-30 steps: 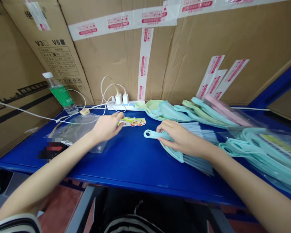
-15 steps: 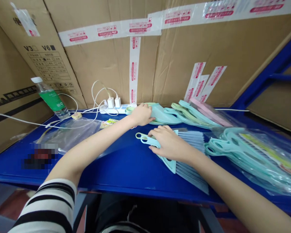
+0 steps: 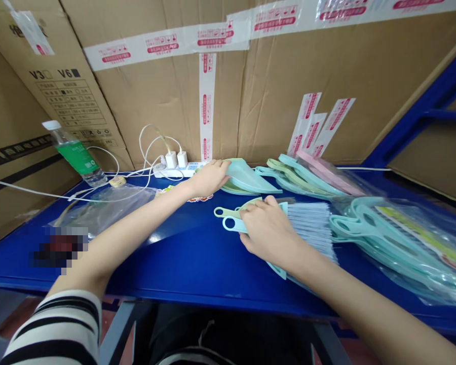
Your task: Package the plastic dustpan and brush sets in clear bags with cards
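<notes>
My left hand (image 3: 209, 178) rests on the rim of a mint plastic dustpan (image 3: 249, 177), its fingers curled over the edge. Below it, my right hand (image 3: 268, 234) lies over a light-blue hand brush (image 3: 311, 225), whose bristles point right. Two looped handles (image 3: 228, 219) stick out left from under that hand, and a pale green rim (image 3: 251, 203) shows above its fingers. A dustpan corner (image 3: 277, 271) pokes out below my wrist. Printed cards (image 3: 195, 198) lie mostly hidden under my left wrist.
A blue table (image 3: 197, 266) runs along taped cardboard boxes (image 3: 273, 101). Bagged dustpan sets (image 3: 395, 238) and pink-and-green handles (image 3: 311, 175) lie right. A power strip (image 3: 178, 170), water bottle (image 3: 74, 154), plastic bag (image 3: 99, 213) and white cables lie left.
My left hand has moved right from the printed cards to the dustpan rim. The brush under my right hand has turned, its bristles now pointing right. My view has shifted slightly.
</notes>
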Demonstrator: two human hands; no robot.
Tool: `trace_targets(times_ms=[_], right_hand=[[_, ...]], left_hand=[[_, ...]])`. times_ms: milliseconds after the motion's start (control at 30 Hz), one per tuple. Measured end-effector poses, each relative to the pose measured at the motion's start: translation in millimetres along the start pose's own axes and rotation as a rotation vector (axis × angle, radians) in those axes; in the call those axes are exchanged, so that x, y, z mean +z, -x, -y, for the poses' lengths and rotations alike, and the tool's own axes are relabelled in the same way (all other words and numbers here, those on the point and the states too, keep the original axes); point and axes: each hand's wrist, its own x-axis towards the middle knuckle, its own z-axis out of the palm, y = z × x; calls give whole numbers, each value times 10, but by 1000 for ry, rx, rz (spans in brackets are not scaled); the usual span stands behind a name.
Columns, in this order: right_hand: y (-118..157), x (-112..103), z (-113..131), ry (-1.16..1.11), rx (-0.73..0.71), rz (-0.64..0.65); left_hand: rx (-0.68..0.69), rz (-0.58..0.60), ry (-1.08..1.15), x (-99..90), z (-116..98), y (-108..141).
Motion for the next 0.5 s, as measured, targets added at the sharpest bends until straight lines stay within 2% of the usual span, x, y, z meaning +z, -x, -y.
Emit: trace_targets(times_ms=[200, 333, 500], right_hand=[[10, -59, -59, 43, 25, -15], [7, -92, -157, 64, 71, -50], [-21, -87, -294, 74, 88, 26]], left_hand=[[-42, -73, 128, -273, 270, 479], [-78, -34, 176, -423, 402, 867], [-141, 38, 329, -514, 537, 1263]])
